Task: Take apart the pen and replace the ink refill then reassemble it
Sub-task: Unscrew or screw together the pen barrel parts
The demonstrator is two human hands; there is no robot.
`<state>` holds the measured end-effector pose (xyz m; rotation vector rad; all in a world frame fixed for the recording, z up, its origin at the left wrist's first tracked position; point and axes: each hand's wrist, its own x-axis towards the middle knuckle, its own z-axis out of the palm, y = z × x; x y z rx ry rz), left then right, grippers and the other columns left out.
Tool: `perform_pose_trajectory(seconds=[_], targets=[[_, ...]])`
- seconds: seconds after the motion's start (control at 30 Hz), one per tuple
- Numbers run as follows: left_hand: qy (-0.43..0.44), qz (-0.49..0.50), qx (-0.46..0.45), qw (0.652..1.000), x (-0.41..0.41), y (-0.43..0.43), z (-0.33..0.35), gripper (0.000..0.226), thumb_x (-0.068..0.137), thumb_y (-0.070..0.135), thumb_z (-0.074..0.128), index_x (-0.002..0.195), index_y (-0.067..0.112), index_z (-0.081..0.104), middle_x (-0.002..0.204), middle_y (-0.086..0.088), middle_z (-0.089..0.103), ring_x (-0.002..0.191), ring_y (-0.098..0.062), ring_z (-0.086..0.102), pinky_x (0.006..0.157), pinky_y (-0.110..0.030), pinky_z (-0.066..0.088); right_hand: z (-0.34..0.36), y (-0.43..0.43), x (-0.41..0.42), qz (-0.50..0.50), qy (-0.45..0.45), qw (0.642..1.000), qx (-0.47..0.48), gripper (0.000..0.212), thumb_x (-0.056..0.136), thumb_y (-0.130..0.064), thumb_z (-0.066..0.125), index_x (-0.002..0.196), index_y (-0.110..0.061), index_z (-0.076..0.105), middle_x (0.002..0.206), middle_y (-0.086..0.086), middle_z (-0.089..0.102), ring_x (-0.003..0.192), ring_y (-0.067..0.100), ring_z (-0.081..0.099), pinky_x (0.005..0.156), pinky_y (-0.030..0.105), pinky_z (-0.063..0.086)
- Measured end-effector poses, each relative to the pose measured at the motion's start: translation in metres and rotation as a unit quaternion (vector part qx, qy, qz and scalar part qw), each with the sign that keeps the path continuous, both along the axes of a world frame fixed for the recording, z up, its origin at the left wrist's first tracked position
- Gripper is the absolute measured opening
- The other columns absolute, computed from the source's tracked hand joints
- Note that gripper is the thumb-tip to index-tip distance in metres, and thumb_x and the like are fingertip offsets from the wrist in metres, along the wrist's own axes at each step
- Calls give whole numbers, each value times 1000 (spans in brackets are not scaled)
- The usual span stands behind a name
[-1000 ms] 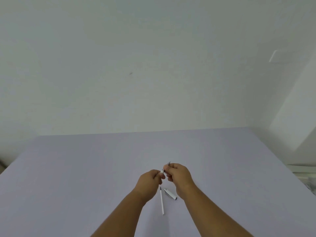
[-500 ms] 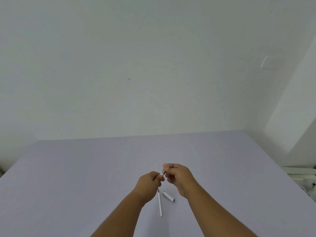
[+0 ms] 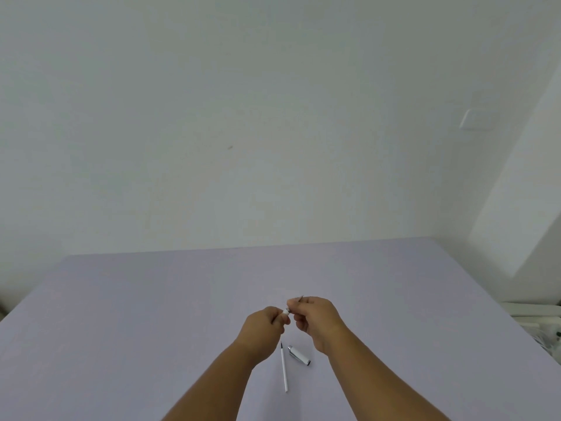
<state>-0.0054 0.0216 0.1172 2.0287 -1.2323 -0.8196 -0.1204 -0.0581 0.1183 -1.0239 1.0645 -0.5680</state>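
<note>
There is a single view, from the head camera, looking forward and down over a lavender table (image 3: 151, 314) set against a pale wall.

Both hands meet above the table, a little toward six o'clock of the picture's centre. The left hand (image 3: 264, 325) is curled closed around the white pen body (image 3: 285, 312), of which only a short white end shows between the two hands. The right hand (image 3: 315, 317) pinches the pen's tip section (image 3: 297, 301) with thumb and forefinger; a thin dark point sticks out at the twelve o'clock side of its fingers. The two parts look joined or nearly so, and I cannot tell whether they are being screwed together or apart.

On the table, at six o'clock from the hands, lies a loose ink refill (image 3: 284, 370), long and white with a dark tip pointing toward twelve. Just beside it, at about three o'clock from its tip, lies the pen cap (image 3: 299, 355), white with a metal end, apart from the refill.

By my reckoning the pen is already uncapped. Whether the refill on the table is the old one or the new one cannot be read here. Closing the barrel and recapping clearly remain.
</note>
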Motion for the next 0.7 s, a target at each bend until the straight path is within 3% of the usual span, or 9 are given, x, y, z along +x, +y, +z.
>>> perform_pose_trajectory(seconds=[0.1,0.23,0.33,0.4,0.47,0.57,0.7], targets=[[-8,1,1,1000,2,0,0,29,100,29,39,105,16,65,80,8,58,68,-4,50,58,-14,40,2,-2,0,11,-45,999,11,9,85,-2,63,84,-7,70,80,10,65,68,17,56,67,25,51],[-5,-1,-2,1000,1,1,0,30,100,31,39,104,16,65,77,11,56,67,-2,50,57,-14,39,-1,-2,3,-14,17,1000,4,20,80,-24,73,73,-7,67,69,5,60,62,15,51,64,27,50],[-7,-3,-3,1000,0,1,0,30,100,30,39,104,16,65,77,10,56,66,-3,49,57,-13,40,0,-1,2,-8,-13,1000,0,6,84,-8,66,79,-7,70,74,9,62,63,17,52,65,26,50],[-9,-3,-3,1000,0,1,0,30,100,29,39,104,16,65,79,9,57,67,-4,50,57,-13,40,2,-1,0,1,-50,999,9,11,84,0,62,85,-7,71,81,11,66,67,18,55,66,26,50],[-9,-4,-3,1000,0,1,0,30,100,30,39,104,16,65,78,10,57,67,-4,50,57,-14,40,3,-1,0,-2,-43,999,15,5,84,-8,66,84,-6,70,82,11,65,67,17,55,66,26,51],[-4,-8,-1,1000,-2,1,0,27,100,30,38,98,20,63,76,12,56,64,-3,49,56,-13,40,-1,-3,0,-25,18,1000,3,21,81,-25,72,80,-4,66,70,6,58,61,15,50,63,26,50],[-10,-6,1,1000,-1,1,0,27,99,29,38,98,19,64,76,10,56,63,-3,49,55,-13,39,0,-3,-2,-14,-36,999,4,9,85,-2,62,85,-6,70,77,9,64,65,16,54,64,26,50]])
